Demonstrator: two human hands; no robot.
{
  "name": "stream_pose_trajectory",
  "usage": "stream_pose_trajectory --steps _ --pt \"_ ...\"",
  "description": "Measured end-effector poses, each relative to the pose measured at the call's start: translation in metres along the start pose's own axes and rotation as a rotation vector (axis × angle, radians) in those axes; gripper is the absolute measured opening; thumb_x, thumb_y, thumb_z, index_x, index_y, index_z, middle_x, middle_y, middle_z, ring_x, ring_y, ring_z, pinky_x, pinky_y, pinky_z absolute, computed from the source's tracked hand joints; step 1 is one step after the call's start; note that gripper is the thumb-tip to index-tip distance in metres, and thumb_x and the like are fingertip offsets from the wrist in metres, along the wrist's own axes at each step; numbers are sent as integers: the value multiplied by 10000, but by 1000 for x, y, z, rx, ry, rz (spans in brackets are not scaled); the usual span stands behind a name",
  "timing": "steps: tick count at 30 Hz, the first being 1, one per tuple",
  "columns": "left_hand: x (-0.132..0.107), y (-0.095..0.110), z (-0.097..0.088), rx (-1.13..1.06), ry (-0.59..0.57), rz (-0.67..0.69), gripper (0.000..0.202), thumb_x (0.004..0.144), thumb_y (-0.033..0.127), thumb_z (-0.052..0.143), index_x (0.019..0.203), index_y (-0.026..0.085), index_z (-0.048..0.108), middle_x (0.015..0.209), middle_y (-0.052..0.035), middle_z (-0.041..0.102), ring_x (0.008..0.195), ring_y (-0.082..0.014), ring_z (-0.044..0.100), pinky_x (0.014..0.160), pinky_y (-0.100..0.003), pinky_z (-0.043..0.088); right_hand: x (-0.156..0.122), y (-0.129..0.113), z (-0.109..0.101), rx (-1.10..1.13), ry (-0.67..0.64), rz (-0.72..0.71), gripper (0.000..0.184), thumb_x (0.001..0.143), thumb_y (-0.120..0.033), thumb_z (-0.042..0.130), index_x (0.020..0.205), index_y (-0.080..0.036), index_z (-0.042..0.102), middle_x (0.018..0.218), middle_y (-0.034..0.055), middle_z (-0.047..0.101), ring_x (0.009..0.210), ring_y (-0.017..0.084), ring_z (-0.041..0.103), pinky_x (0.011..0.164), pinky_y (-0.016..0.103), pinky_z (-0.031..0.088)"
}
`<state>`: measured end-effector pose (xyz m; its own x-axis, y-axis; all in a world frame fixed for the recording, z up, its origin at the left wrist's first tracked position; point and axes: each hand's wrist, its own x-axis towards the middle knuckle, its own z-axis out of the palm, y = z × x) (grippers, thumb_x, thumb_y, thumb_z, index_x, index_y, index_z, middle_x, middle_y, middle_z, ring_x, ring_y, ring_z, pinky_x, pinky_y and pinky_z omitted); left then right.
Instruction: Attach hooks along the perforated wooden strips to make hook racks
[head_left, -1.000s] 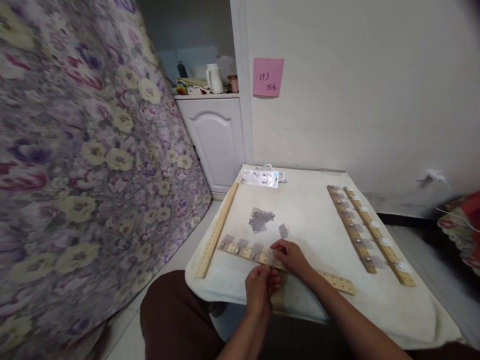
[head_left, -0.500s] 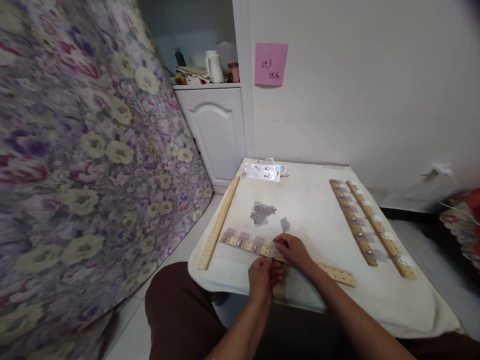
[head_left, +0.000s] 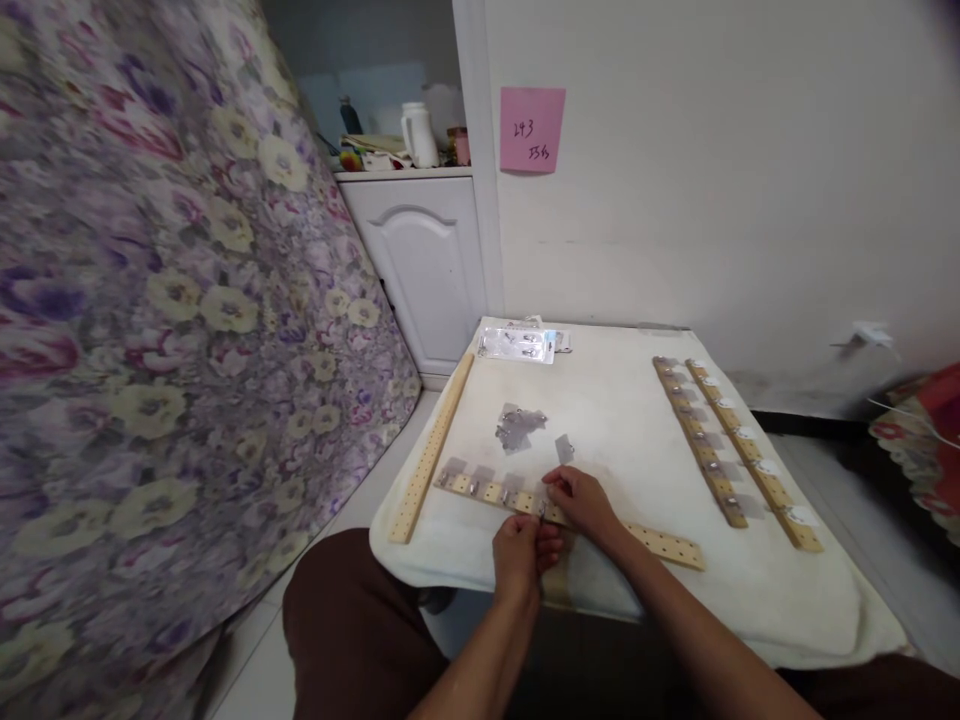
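In front of me lies a wooden strip with rows of holes [head_left: 664,545], slightly slanted. Several small metal clips with clear square tabs sit along its left part. My left hand [head_left: 516,555] is at the strip's near edge, thumb and fingertips closed on a small metal clip [head_left: 542,509]. From the far side my right hand [head_left: 586,502] reaches over the strip, its thumb and forefinger pinched at that clip's clear tab, which the fingers partly hide. Beyond the strip are a loose clear tab with metal piece [head_left: 565,448] and a pile of similar pieces [head_left: 519,428].
A bare holed wooden strip [head_left: 431,455] lies along the left of the cloth-covered table [head_left: 615,390]. Two strips fitted with pieces [head_left: 701,440] lie at the right. Clear packaging [head_left: 516,344] is at the back. A floral curtain [head_left: 187,350] hangs at left.
The whole view has shifted slightly, so everything sits a little further left. Both hands keep nearly the same pose at the same clip on the strip.
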<state>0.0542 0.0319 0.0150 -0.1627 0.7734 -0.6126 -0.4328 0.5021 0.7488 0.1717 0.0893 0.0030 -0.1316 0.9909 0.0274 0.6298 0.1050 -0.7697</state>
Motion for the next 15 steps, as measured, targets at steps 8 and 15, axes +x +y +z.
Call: stream_pose_trajectory --steps 8,15 --pt "5 -4 -1 31 9 15 161 769 252 571 707 177 443 520 -10 618 400 -115 574 373 -182 401 -1 0 1 -13 8 27 209 729 -212 506 889 -198 639 744 12 641 680 144 557 642 240 397" --pt "5 -3 0 59 7 20 134 783 236 539 713 174 443 525 -10 620 399 -113 574 368 -180 399 -2 0 1 -7 25 4 206 730 -217 504 887 -198 636 730 12 633 664 141 549 635 242 392"
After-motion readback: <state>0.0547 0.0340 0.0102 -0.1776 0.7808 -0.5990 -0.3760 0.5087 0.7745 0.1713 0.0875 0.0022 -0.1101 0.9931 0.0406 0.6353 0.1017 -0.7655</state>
